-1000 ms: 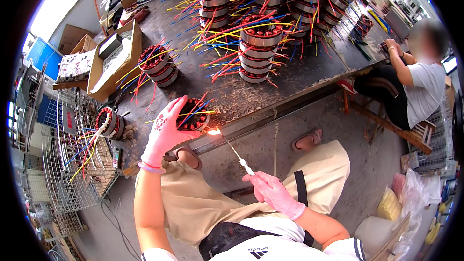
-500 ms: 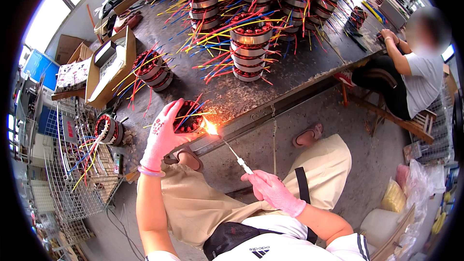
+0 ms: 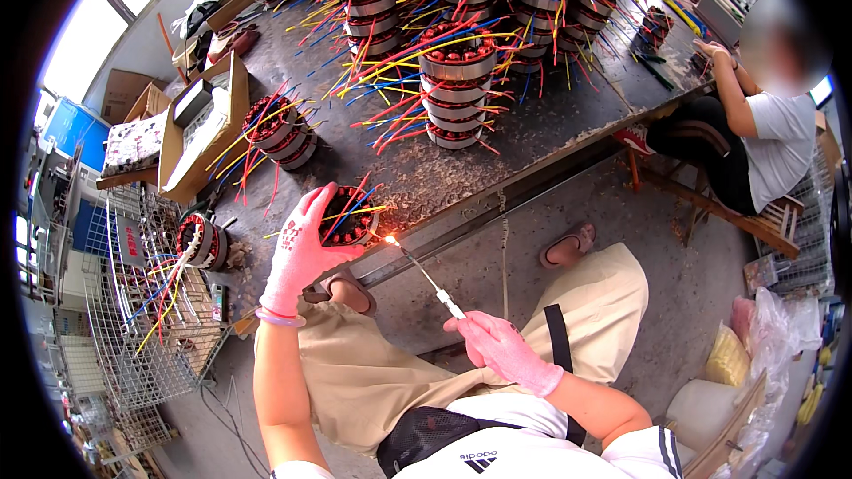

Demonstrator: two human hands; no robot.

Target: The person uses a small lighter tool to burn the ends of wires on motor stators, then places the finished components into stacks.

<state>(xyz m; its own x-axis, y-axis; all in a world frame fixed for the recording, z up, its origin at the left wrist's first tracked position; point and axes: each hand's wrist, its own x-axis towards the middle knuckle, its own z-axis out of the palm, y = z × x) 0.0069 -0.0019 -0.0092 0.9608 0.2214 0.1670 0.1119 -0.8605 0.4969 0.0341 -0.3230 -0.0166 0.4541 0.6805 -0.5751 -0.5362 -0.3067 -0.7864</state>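
My left hand (image 3: 302, 239), in a pink glove, wraps round the side of a motor stator (image 3: 351, 218) at the table's near edge. Red windings ring its open top, and red, blue and yellow wires stick out of it. My right hand (image 3: 502, 350), also gloved in pink, holds a thin rod tool with a white handle (image 3: 449, 303) over my lap. The rod slants up to the left. At its tip a small bright flame (image 3: 391, 239) burns just beside the stator's right rim; whether it touches a wire I cannot tell.
Tall stacks of stators (image 3: 458, 80) with splayed wires fill the back of the table (image 3: 532, 146). Another short stack (image 3: 282, 131) and a single stator (image 3: 202, 241) stand on the left, near a cardboard box (image 3: 232, 106). A seated co-worker (image 3: 754, 124) is at the far right.
The large orange flame at the rod's tip has shrunk to a small bright point, with less glow on the table. Both my hands keep nearly the same place. The co-worker's hands have risen slightly.
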